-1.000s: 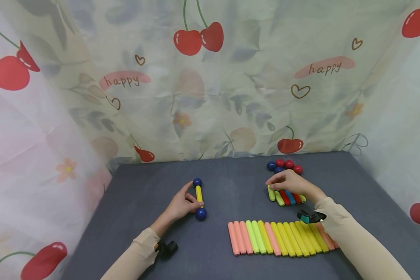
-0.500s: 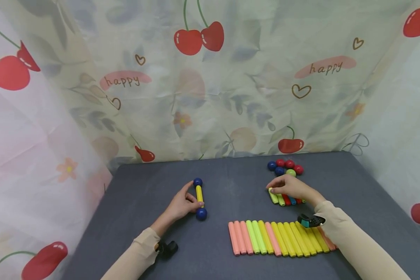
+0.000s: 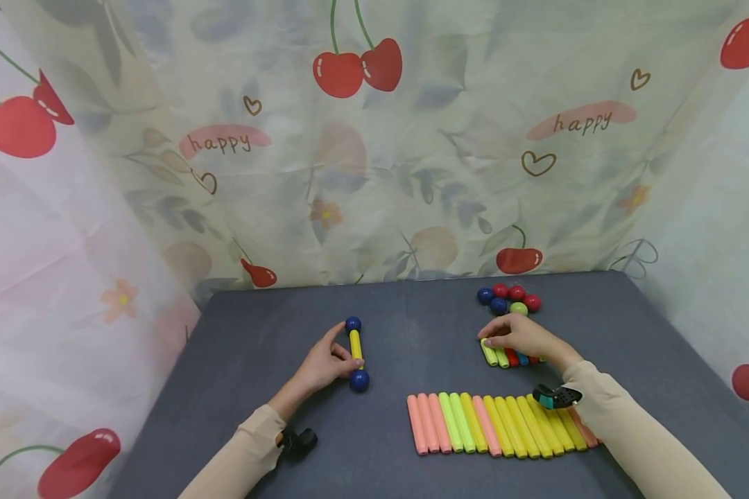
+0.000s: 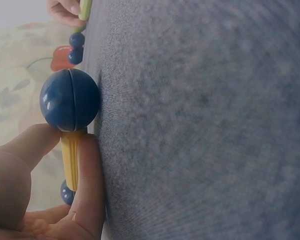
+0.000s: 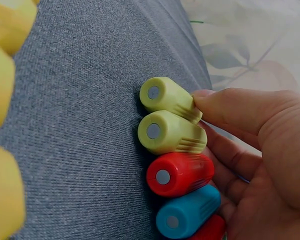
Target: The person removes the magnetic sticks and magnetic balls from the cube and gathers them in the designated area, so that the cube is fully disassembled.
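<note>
My left hand (image 3: 320, 364) pinches a yellow magnetic rod (image 3: 356, 346) lying on the table. A blue ball (image 3: 353, 324) sits at its far end and another blue ball (image 3: 359, 380) at its near end. In the left wrist view, thumb and finger grip the yellow rod (image 4: 69, 160) just below the ball. On the right, my right hand (image 3: 527, 334) holds the far end of a light green magnetic rod (image 5: 170, 95). That rod lies against a second light green rod (image 5: 172, 132), followed by a red rod (image 5: 180, 174) and a blue rod (image 5: 190, 212). My fingers partly hide this short row.
Behind the right hand is a cluster of blue, red and light green balls (image 3: 516, 293). A long row of pink, green and yellow rods (image 3: 499, 426) lies nearer, partly under the right forearm. A printed curtain (image 3: 381, 173) encloses the dark table (image 3: 274, 312).
My right hand has drawn slightly nearer, bringing the light green rod snug beside its neighbour. A light green ball behind the hand has come into view. The left hand holds still.
</note>
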`<action>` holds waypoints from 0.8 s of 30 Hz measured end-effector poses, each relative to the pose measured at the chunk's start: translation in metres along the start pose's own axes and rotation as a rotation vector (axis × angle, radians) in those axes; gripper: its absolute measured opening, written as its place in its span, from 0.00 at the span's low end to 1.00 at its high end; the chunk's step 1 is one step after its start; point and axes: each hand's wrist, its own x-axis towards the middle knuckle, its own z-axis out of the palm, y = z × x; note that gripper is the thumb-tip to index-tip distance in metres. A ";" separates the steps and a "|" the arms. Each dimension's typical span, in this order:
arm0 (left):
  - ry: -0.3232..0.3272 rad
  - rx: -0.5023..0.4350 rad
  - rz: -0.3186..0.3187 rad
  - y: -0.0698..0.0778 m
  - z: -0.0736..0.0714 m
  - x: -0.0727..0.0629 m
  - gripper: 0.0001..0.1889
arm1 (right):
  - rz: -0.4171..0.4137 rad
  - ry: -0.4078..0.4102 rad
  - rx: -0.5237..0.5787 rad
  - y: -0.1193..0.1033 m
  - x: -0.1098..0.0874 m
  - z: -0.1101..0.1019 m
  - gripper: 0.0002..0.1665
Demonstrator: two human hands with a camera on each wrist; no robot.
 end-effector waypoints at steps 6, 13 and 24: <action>-0.005 -0.009 -0.007 -0.002 0.000 0.002 0.52 | 0.011 -0.012 -0.012 -0.006 0.001 -0.002 0.13; -0.009 -0.022 -0.011 -0.001 -0.001 0.001 0.52 | 0.013 0.020 -0.052 -0.025 0.010 -0.001 0.14; 0.016 0.008 -0.018 0.003 0.001 -0.005 0.50 | -0.160 0.043 0.003 -0.097 0.076 0.044 0.20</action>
